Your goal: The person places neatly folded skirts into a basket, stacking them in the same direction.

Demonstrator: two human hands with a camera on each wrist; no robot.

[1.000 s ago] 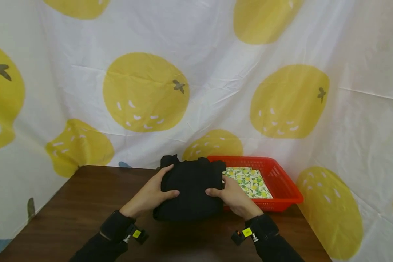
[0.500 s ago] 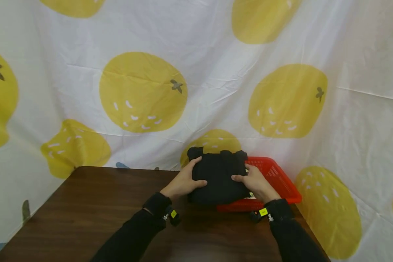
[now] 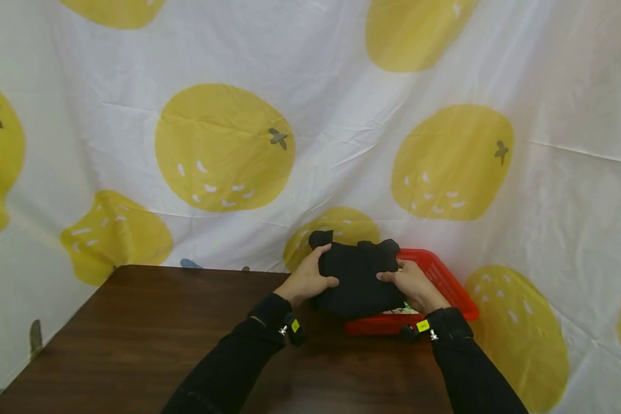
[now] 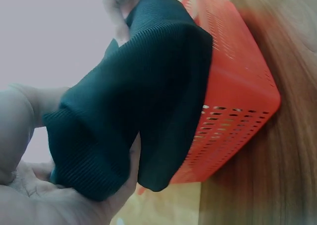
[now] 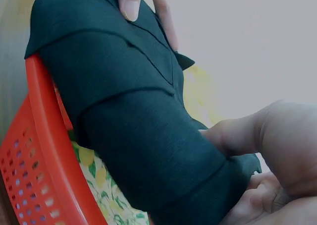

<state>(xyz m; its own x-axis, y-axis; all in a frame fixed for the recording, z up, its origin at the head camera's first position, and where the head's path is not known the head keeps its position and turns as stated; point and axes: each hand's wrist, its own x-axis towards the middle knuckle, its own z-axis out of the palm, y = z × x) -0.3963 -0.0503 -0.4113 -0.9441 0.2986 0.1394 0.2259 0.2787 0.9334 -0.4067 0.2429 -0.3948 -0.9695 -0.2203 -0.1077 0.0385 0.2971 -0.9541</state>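
Between both hands is a folded black cloth (image 3: 359, 282) with a finely ribbed surface, dark greenish in the wrist views. My left hand (image 3: 309, 278) grips its left side, thumb on the near face and fingers behind. On the opposite side, my right hand (image 3: 416, 283) pinches the cloth the same way. The bundle hangs over the left part of a red plastic basket (image 3: 447, 284); in the right wrist view it overlaps the basket rim (image 5: 52, 131). Beneath it, inside the basket, lies a white lemon-print piece (image 5: 106, 185), mostly hidden by the cloth.
The basket stands at the back right of a dark brown wooden table (image 3: 150, 333), near its right edge. A white curtain (image 3: 341, 144) printed with large yellow fruit hangs behind the table and along both sides.
Both hands have carried the folded black cloth right and slightly up, from left of the basket to over its left part. The lemon-print piece is now largely covered from view.
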